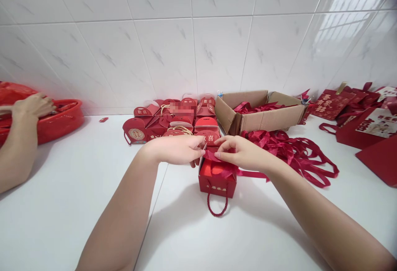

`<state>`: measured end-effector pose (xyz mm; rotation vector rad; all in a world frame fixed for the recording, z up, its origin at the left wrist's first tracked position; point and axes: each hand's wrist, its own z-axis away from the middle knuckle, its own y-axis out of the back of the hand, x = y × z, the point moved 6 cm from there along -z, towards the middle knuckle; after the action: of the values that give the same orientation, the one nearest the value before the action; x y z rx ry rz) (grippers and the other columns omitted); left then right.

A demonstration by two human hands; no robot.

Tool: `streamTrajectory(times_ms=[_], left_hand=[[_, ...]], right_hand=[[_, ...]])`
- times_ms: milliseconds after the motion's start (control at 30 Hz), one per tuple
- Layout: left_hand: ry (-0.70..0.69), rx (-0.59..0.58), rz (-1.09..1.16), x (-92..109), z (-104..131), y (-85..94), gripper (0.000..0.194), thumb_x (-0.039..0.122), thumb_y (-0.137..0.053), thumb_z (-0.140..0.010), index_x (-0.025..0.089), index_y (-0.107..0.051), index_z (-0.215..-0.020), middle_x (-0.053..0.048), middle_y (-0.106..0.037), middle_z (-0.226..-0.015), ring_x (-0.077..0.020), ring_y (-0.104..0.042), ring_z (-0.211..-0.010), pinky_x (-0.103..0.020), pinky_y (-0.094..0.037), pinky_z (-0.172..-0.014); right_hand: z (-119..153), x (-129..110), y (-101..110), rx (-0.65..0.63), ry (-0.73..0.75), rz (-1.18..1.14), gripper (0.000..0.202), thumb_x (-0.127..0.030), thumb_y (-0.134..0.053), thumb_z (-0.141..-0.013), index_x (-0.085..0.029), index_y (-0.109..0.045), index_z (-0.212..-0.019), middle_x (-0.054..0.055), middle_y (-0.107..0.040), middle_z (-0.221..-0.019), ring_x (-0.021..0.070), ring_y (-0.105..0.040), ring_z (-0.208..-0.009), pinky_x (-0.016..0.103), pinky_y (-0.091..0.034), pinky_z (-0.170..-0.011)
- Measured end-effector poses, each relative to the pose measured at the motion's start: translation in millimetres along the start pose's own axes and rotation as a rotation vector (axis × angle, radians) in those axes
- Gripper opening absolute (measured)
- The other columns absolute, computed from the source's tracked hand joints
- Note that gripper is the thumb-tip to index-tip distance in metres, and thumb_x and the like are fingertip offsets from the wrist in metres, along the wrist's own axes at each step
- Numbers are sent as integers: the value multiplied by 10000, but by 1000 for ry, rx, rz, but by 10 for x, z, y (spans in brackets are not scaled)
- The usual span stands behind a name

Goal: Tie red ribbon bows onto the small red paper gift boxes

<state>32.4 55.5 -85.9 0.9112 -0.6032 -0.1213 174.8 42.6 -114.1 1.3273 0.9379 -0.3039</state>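
A small red gift box [217,185] with gold lettering stands on the white table in front of me, its twisted rope handle [217,213] hanging down the near side. Dark red ribbon [211,155] runs across the top of the box, and one length trails off to the right. My left hand [180,150] is at the box's left upper edge, thumb and fingers pinched on the ribbon. From the other side my right hand [234,151] also pinches the ribbon, close to the left fingertips. Both hands hide part of the box's top.
Several finished-looking red boxes [136,130] cluster behind. A cardboard carton [263,120] of ribbon and a loose ribbon heap [288,155] lie right. Red bags [366,126] sit far right. Left, another person's hand [32,105] reaches into a red basin [66,122].
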Motion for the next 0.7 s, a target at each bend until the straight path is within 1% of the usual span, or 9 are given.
streamTrajectory(times_ms=[67, 133, 300, 367, 433, 567, 700], left_hand=[[-22, -30, 46, 0, -5, -16, 199, 390, -375, -908, 216, -459, -861, -22, -660, -964, -175, -626, -894, -283, -459, -739], [-32, -37, 60, 2, -13, -21, 209, 381, -355, -912, 214, -475, -876, -29, -649, -975, -174, -624, -889, -281, -458, -739], [-34, -10, -40, 23, -45, -10, 188, 383, -407, -871, 206, -469, -853, -33, -634, -947, -181, -607, -846, -288, -440, -709], [-46, -5, -88, 32, -61, -10, 184, 383, -419, -859, 205, -458, -836, -33, -635, -928, -185, -597, -839, -288, -433, -695], [-53, -4, -116, 27, -77, -12, 184, 384, -419, -855, 206, -448, -824, -34, -632, -917, -187, -588, -833, -285, -429, -681], [-54, 18, -124, -9, -101, -3, 195, 399, -420, -847, 205, -442, -844, -36, -621, -916, -185, -576, -817, -275, -419, -665], [-77, 24, -158, -6, -111, -4, 196, 395, -410, -856, 207, -436, -807, -29, -615, -886, -188, -564, -795, -274, -404, -646]], right_hand=[[0, 5, 4, 14, 3, 8, 300, -382, -520, -825, -157, -694, -732, 79, -631, -1012, 210, -605, -882, 268, -447, -671], [-1, 5, 5, 22, 4, 14, 306, -383, -514, -825, -153, -693, -728, 81, -631, -1016, 207, -607, -878, 266, -446, -663], [5, -9, -1, 15, -6, 10, 288, -355, -524, -808, -153, -665, -659, 80, -634, -1010, 211, -608, -877, 275, -440, -668], [10, -22, -4, 11, -1, 8, 297, -339, -525, -804, -150, -628, -598, 82, -634, -1028, 210, -609, -873, 285, -436, -685], [13, -31, -9, 9, 5, 9, 297, -324, -522, -802, -149, -606, -578, 83, -631, -1062, 207, -611, -869, 295, -432, -705], [10, -16, -18, 14, -12, 27, 263, -313, -523, -793, -155, -614, -604, 72, -623, -1125, 201, -613, -885, 286, -432, -706], [-12, 13, -35, 26, -26, 28, 209, -277, -532, -764, -162, -625, -617, 63, -637, -1106, 199, -612, -903, 258, -438, -678]])
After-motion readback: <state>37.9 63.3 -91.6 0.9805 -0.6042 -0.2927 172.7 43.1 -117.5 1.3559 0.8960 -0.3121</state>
